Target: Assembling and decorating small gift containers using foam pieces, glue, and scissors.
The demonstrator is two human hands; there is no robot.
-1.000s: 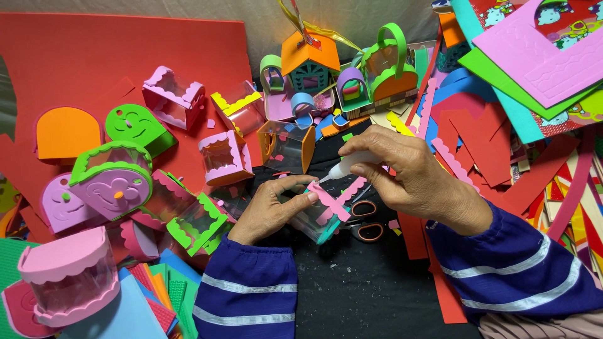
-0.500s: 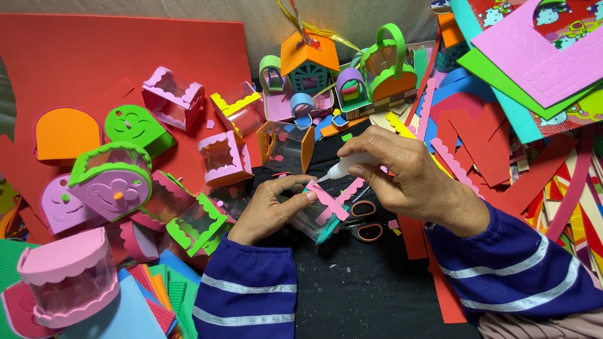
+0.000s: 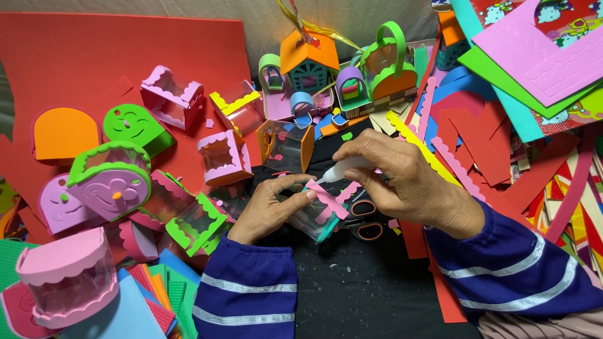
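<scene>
Left hand (image 3: 267, 210), frame ctr: fingers closed on small clear box (image 3: 317, 216) w/ pink scalloped trim and teal edge. Right hand (image 3: 402, 182), just right of ctr: gripping white glue tube (image 3: 344, 169), nozzle at the box's pink trim. Scissors (image 3: 364, 220) lie on black cloth (image 3: 364, 289) under right hand. Finished foam boxes at left; red foam sheet (image 3: 94, 56) upper left.

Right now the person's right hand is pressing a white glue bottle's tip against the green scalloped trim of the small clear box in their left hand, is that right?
Not quite: the head view shows that trim is pink, not green. The right hand does hold the white glue bottle to the small clear box in the left hand.
</scene>
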